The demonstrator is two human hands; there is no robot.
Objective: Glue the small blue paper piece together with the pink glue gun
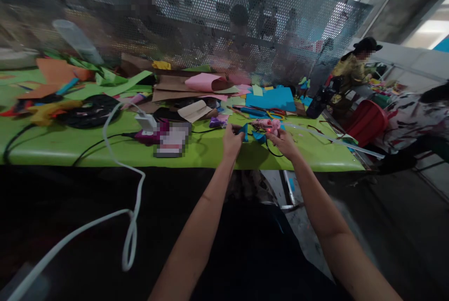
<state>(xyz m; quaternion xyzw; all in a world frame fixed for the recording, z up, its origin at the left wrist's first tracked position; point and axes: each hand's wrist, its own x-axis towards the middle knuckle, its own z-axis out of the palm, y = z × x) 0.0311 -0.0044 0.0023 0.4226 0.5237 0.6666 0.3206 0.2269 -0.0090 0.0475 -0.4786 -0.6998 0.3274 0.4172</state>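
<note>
1. Your left hand [232,142], near the middle of the frame, pinches one small blue paper piece [244,132], fingers closed on it.
2. Your right hand [283,143], just right of it, is curled around one pink glue gun [270,125] with one red light glowing; its nozzle points left, near the blue piece.
3. One more blue scrap [258,137] shows just below the gun, over the green table [210,157].
4. One yellow glue gun [52,111] lies at the frame's left.
5. One white plug [146,123] sits in one purple socket block [151,137], left of centre.
</note>
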